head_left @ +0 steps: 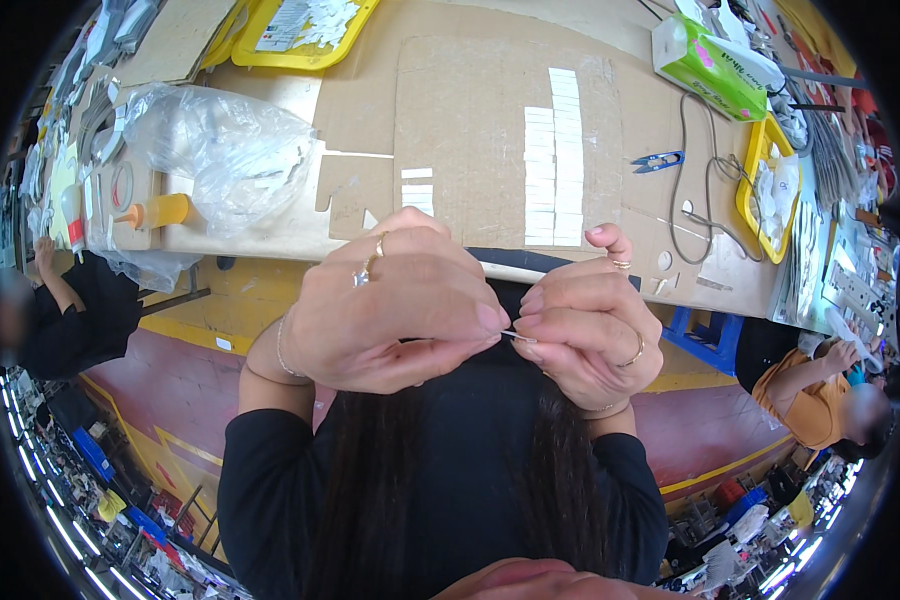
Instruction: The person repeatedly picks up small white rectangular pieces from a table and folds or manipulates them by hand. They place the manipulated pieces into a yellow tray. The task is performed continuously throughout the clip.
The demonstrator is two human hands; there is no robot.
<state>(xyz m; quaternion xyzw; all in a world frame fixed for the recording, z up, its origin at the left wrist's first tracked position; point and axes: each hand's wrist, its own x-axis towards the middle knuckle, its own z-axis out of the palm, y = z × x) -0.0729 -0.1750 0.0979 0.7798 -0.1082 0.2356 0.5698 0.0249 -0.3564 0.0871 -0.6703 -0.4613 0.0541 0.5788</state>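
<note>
My left hand [400, 305] and my right hand [595, 335] meet in front of my chest, near the table's front edge. Between their fingertips is a small, thin, pale piece [511, 334], seen almost edge-on. Thumb and forefinger of each hand pinch one end of it; most of it is hidden by the fingers. Beyond the hands, rows of small white strips [540, 160] lie in two columns on a cardboard sheet [460, 100]. A smaller group of white strips [417, 196] sits to their left on the same sheet.
At left lie a clear plastic bag [235, 150] and an orange-yellow bottle [160, 211]. Yellow trays [315, 55] stand at the back and right. Blue thread snips [658, 161], a grey cord [682, 190] and a green tissue pack [710, 70] are at right. Other people sit at both sides.
</note>
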